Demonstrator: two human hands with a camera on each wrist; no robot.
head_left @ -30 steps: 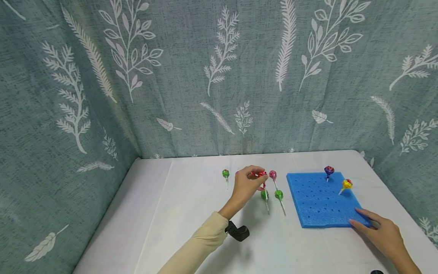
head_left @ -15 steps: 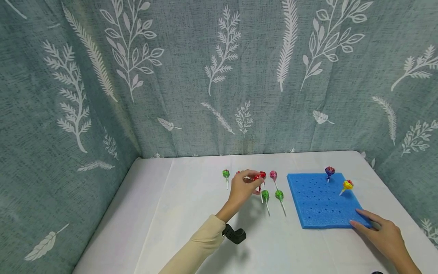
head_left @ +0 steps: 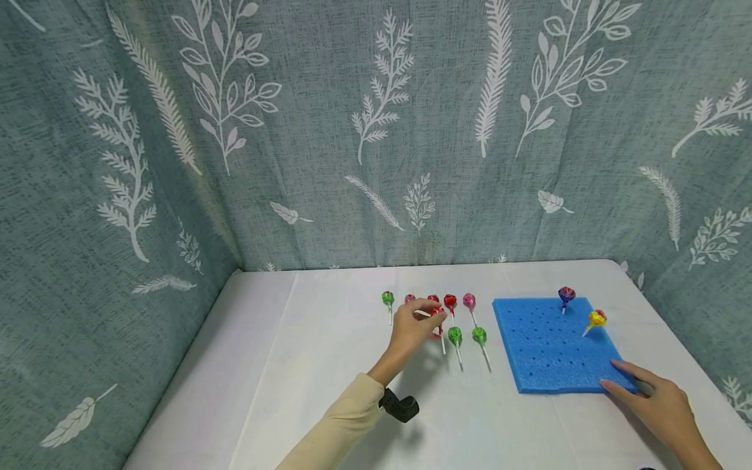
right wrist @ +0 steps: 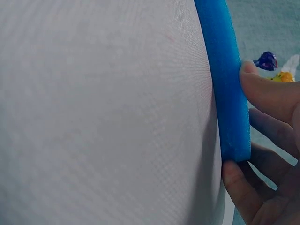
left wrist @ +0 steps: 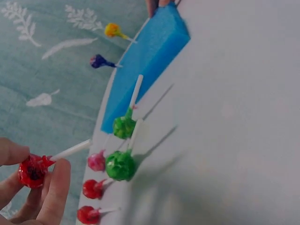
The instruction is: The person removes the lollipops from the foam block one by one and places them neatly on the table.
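My left hand (head_left: 407, 331) pinches a red-wrapped lollipop (left wrist: 33, 171) by its candy end, above the table. In the left wrist view its white stick points up and right. Around it on the table lie two red lollipops (head_left: 450, 301), pink lollipops (head_left: 469, 299) and green lollipops (head_left: 479, 335). My right hand (head_left: 660, 401) holds the near right corner of a blue foam board (head_left: 529, 375) with rows of small holes. A purple lollipop (head_left: 566, 294) and a yellow lollipop (head_left: 596, 318) stand in the board, the yellow one tilted.
A white table (head_left: 305, 385) bears everything. Behind it and along its sides hangs a grey-green curtain (head_left: 317, 130) with white leaf patterns. One more green lollipop (head_left: 387, 297) lies at the left end of the group. A small dark object shows at the bottom edge.
My left hand has moved a little left and down with the red lollipop, uncovering the red lollipops behind it. The right hand stays at the board's corner.
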